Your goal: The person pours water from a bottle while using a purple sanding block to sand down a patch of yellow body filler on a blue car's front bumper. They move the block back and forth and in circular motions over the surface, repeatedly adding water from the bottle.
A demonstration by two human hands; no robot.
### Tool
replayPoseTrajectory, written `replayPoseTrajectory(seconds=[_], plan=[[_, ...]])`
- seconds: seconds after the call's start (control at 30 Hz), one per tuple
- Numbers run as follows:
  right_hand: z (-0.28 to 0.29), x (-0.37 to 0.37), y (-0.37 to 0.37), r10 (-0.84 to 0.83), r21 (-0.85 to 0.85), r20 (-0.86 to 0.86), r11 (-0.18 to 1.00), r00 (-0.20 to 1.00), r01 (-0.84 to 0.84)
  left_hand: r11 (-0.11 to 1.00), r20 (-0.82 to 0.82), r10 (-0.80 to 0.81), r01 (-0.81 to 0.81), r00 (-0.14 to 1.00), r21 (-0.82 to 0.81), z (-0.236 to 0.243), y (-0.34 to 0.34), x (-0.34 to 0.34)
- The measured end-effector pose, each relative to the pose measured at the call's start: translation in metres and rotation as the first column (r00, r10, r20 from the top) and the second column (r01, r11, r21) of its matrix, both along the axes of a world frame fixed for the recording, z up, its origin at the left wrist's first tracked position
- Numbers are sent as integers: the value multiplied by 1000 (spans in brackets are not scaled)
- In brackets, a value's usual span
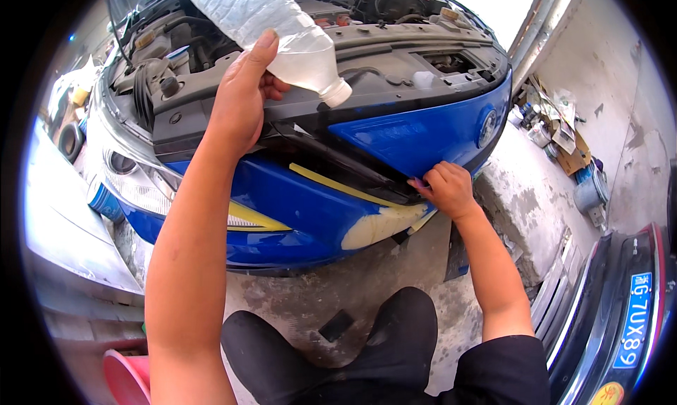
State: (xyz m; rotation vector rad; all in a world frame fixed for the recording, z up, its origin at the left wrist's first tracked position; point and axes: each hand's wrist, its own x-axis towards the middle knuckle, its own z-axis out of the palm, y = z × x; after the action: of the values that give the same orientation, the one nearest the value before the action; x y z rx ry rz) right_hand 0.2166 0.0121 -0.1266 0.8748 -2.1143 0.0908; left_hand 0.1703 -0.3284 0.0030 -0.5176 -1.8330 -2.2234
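- L hand point(244, 93): grip closed round clear bottle point(285, 38), tilted neck-down.
- R hand point(449, 188): grip pinched on sm. purple pad point(421, 185), at blue bumper point(317, 225).

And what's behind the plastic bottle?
Behind the clear plastic bottle, held in the left hand, you can see the open engine bay and dusty grey front panel of the blue car. Whatever's directly behind is covered, so I can't tell.
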Motion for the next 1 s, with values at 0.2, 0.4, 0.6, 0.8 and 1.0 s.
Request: replayPoseTrajectory(seconds=[0.2,0.4,0.6,0.8,1.0], plan=[[-7,11,99,-432,-16,73,901,899,434,999,-14,-12,13,1000,34,5,8,-2],[0,30,79,399,-846,248,-356,883,398,995,-34,-88,86,996,-50,4,11,4],[-6,59,29,830,-731,-151,-460,537,505,964,-97,-224,206,970,-169,4,5,4],[2,40,-1,53,-968,220,140,974,210,943,-88,-262,235,961,-234,1,9,5],[-40,11,-63,-371,-638,182,661,911,396,944,-96,-273,247,957,-221,-5,3,-1]])
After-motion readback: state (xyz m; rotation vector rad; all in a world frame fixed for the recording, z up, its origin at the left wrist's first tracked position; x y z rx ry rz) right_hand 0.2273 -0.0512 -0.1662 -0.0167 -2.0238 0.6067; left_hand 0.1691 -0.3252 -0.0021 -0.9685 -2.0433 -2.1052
